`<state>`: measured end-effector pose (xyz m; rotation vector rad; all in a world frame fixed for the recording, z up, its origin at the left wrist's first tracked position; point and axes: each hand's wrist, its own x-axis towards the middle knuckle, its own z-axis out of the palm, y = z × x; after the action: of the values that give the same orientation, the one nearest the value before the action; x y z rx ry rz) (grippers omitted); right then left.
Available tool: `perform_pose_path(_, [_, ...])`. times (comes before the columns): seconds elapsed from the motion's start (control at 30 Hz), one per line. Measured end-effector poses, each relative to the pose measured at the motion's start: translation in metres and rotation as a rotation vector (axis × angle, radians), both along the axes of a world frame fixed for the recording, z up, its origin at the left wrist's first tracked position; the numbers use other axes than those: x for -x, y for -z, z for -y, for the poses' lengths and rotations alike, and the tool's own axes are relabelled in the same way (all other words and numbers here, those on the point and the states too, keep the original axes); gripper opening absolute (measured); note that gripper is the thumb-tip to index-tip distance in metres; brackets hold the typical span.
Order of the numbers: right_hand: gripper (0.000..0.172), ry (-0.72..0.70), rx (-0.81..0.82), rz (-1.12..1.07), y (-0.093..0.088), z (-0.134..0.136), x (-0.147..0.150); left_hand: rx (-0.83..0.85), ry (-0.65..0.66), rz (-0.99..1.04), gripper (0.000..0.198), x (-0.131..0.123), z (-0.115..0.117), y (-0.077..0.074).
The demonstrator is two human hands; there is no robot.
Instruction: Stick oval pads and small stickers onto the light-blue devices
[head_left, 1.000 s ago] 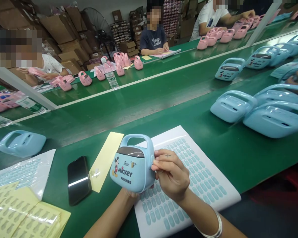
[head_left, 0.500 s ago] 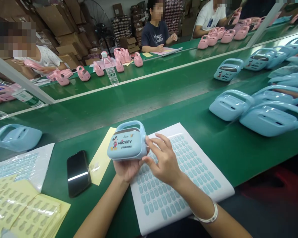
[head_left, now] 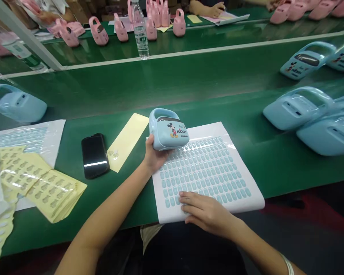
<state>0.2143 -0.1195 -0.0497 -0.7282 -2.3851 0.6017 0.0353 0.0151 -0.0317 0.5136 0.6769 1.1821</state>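
Observation:
My left hand (head_left: 152,152) grips a small light-blue case (head_left: 167,130) with a carry handle and a Mickey print, holding it just above the far left corner of a white sticker sheet (head_left: 243,191). The sheet carries several rows of small blue oval stickers. My right hand (head_left: 205,212) rests on the near edge of that sheet, fingers curled down onto the lowest rows of stickers; whether a sticker is between them does not show.
A black phone (head_left: 94,154) and a yellow backing strip (head_left: 128,139) lie left of the case. Used yellow sheets (head_left: 43,187) pile at the near left. More blue cases (head_left: 296,109) sit right, another (head_left: 15,103) far left. A water bottle (head_left: 140,32) and pink cases (head_left: 99,30) stand beyond the white line.
My right hand left the case and dropped to the near edge of the sticker sheet. My left hand kept the case and turned it. The view tilted downward.

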Motion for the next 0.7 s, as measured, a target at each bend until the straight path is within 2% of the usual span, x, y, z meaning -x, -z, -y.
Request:
perform_pose_path(0.13, [0.018,0.057,-0.035,-0.07,0.003,0.003,0.007,-0.051,-0.015,-0.073,0.07,-0.001,0.007,0.002])
perform_pose_path(0.27, [0.019,0.082,-0.198,-0.095,0.004,0.002,0.016,-0.175,0.032,-0.153,0.074,-0.004,0.013,0.006])
perform_pose_path(0.33, [0.02,0.07,-0.216,-0.139,-0.003,-0.006,0.017,-0.247,-0.001,-0.223,0.072,-0.006,0.016,0.008])
perform_pose_path(0.43, [0.016,0.051,-0.222,-0.298,-0.029,-0.031,0.015,-0.306,-0.105,-0.393,0.066,-0.012,0.022,0.009])
perform_pose_path(0.47, [0.013,0.085,-0.286,-0.347,-0.04,-0.041,0.014,-0.311,-0.134,-0.459,0.064,-0.014,0.024,0.007])
perform_pose_path(0.57, [0.006,0.289,-0.611,-0.396,-0.067,-0.073,0.009,-0.324,-0.192,-0.622,0.066,-0.022,0.029,-0.001])
perform_pose_path(0.63, [0.006,0.358,-0.792,-0.364,-0.074,-0.091,0.008,-0.33,-0.219,-0.694,0.07,-0.026,0.032,-0.007])
perform_pose_path(0.7, [0.006,0.356,-0.901,-0.323,-0.073,-0.103,0.009,-0.323,-0.232,-0.737,0.071,-0.029,0.034,-0.011])
